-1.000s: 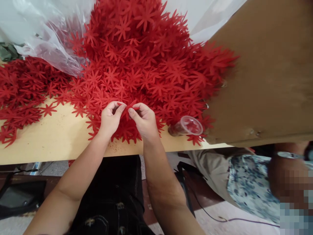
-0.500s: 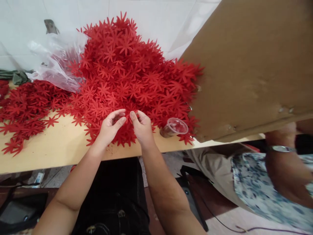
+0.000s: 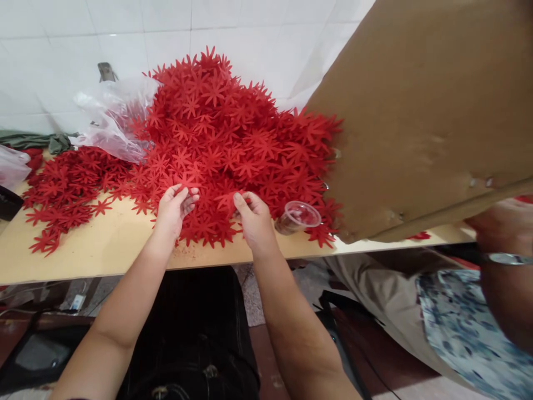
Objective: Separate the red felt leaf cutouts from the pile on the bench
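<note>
Several red, thin-petalled flower cutouts form a large heap [image 3: 225, 139] in front of me, spilling over the tabletop. My right hand [image 3: 255, 216] pinches one red flower cutout [image 3: 226, 201] between thumb and fingers at the heap's front. To the left, my left hand [image 3: 174, 208] is held palm inward, thumb and index finger together at the edge of another red cutout [image 3: 188, 182]; its other fingers are loosely curled. That cutout partly blends into the heap behind. A gap lies between my hands. Right of my right hand stands a clear plastic cup [image 3: 297, 216].
A big brown cardboard sheet [image 3: 425, 122] leans over the table's right side. A clear plastic bag [image 3: 114, 119] and a smaller pile of red cutouts [image 3: 70, 194] lie left. The table's front edge [image 3: 95, 276] runs before me. A co-worker's arm [image 3: 499, 239] shows at right.
My hands have drawn apart, the left moving left and the right slightly right. The red cutout at my right fingers now shows more fully. The view has shifted a little.
</note>
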The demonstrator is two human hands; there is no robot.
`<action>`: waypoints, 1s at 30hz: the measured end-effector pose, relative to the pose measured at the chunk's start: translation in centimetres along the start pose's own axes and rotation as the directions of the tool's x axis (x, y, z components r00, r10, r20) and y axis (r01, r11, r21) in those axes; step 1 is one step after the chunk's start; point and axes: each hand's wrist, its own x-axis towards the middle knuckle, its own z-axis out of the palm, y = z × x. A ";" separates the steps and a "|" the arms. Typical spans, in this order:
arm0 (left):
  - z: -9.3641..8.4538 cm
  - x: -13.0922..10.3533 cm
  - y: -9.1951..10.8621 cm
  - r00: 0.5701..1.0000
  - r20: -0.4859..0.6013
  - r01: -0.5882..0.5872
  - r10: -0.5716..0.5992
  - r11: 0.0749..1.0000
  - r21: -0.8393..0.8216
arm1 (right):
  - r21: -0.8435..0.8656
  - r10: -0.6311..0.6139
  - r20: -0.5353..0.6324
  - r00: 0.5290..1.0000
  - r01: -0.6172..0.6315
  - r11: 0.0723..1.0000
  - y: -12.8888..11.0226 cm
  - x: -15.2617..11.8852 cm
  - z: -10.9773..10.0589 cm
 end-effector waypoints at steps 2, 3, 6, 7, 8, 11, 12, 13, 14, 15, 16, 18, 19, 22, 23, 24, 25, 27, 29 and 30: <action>-0.2 -0.2 0.0 0.999 0.028 0.019 -0.020 0.999 0.044 | 0.012 0.008 -0.008 1.000 -0.008 1.000 0.4 0.5 -0.1; -0.3 -0.2 -0.1 0.999 0.041 0.022 -0.024 0.997 0.068 | 0.014 0.010 -0.001 1.000 -0.010 1.000 0.5 0.7 0.0; -0.4 -0.1 -0.5 0.997 0.077 0.010 -0.022 0.987 0.158 | 0.035 0.026 -0.002 1.000 -0.026 0.999 0.8 1.1 0.2; -0.5 0.1 -0.6 0.996 0.084 -0.003 -0.014 0.981 0.192 | 0.045 0.036 -0.007 0.999 -0.036 0.998 0.8 1.2 0.3; -0.5 0.4 -0.7 0.996 0.089 -0.022 0.002 0.974 0.227 | 0.056 0.047 -0.013 0.999 -0.046 0.997 0.8 1.3 0.3; -0.7 1.7 -0.8 0.988 0.106 -0.146 0.114 0.914 0.378 | 0.065 0.047 -0.017 0.999 -0.046 0.997 0.9 1.7 0.6; -0.8 2.3 -0.8 0.977 0.114 -0.211 0.179 0.869 0.447 | 0.065 0.038 -0.013 0.999 -0.037 0.997 0.9 1.9 0.7; -0.9 2.9 -0.7 0.959 0.125 -0.280 0.252 0.806 0.521 | 0.067 0.025 -0.010 1.000 -0.025 0.997 0.8 2.1 0.9; -1.0 3.5 -0.6 0.933 0.144 -0.348 0.330 0.726 0.593 | 0.068 0.013 -0.006 1.000 -0.013 0.998 0.8 2.4 1.1; -1.0 4.0 -0.4 0.900 0.171 -0.408 0.402 0.637 0.654 | 0.067 0.005 0.001 1.000 -0.005 0.998 0.8 2.7 1.3; -1.0 4.4 -0.3 0.864 0.206 -0.458 0.459 0.550 0.698 | 0.064 0.005 0.008 1.000 -0.005 0.998 0.8 3.0 1.6; -1.0 5.0 -0.1 0.807 0.307 -0.540 0.505 0.418 0.731 | 0.047 0.015 0.027 1.000 -0.016 0.999 0.9 3.6 2.2; -0.9 5.3 -0.1 0.790 0.367 -0.575 0.491 0.385 0.722 | 0.036 0.017 0.040 0.999 -0.018 0.999 0.9 4.0 2.5; -0.6 6.0 -0.4 0.765 0.493 -0.638 0.414 0.385 0.667 | 0.010 -0.014 0.089 0.996 0.014 1.000 1.2 5.1 3.5; -0.5 6.2 -0.5 0.764 0.502 -0.643 0.406 0.406 0.649 | 0.000 -0.030 0.107 0.994 0.030 1.000 1.3 5.5 3.8; -0.5 6.4 -0.7 0.770 0.489 -0.637 0.411 0.438 0.635 | -0.010 -0.041 0.127 0.991 0.043 0.999 1.4 5.8 4.0; -0.5 6.6 -0.8 0.783 0.457 -0.620 0.421 0.478 0.623 | -0.025 -0.049 0.149 0.988 0.054 0.998 1.4 6.0 4.2; -0.4 6.7 -0.9 0.822 0.386 -0.569 0.418 0.568 0.595 | -0.084 -0.068 0.183 0.981 0.085 0.993 1.3 6.4 4.4; -0.3 6.6 -0.6 0.852 0.346 -0.524 0.394 0.632 0.571 | -0.167 -0.094 0.193 0.977 0.127 0.978 1.2 6.6 4.4; -0.2 6.6 -0.4 0.858 0.343 -0.514 0.383 0.651 0.559 | -0.204 -0.108 0.186 0.977 0.145 0.968 1.1 6.7 4.4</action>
